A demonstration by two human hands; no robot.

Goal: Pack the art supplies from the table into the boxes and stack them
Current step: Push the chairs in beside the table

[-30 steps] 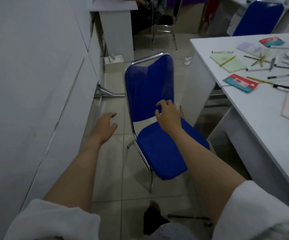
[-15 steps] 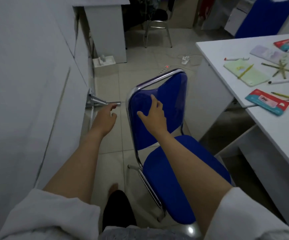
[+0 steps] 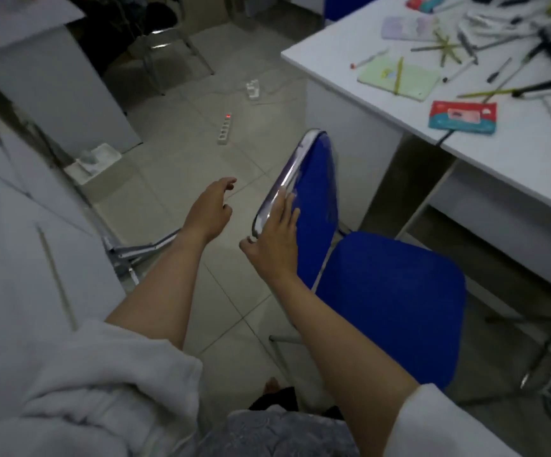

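moving a chair while the supplies wait on the table

starting at the left, a white wall panel (image 3: 20, 258) with a folded metal bracket (image 3: 142, 250) at its foot crowds the person's left side. the left hand (image 3: 210, 211) hangs in the air over the tiled floor (image 3: 182, 166), fingers loosely spread and holding nothing. if that arm swings back it could catch the bracket, which juts out low near the elbow.

further on, a power strip (image 3: 224, 128) with a red light lies on the floor, its cable trailing toward the table leg. a chair leg dragged that way could snag the cord, or a foot could trip on it.

in the middle, the right hand (image 3: 275, 239) rests on the chrome top rail of the blue chair (image 3: 389, 308), fingers straight and laid against the backrest, thumb out below the rail. this looks like a flat touch, not a firm grip, so the polished rail could slip away and the chair could tip or swing into the table.

to the right, the white table (image 3: 515, 153) carries the art supplies: a green notebook (image 3: 399, 77) with a pencil across it, a red and teal pouch (image 3: 462, 117), a pale purple booklet (image 3: 409, 28), and loose pens and pencils (image 3: 465, 57) scattered toward the far edge. no box is in view. the pouch sits just beside the near edge, so a knock from the chair back could send it, or rolling pens, to the floor. packing has not begun, by my reading.
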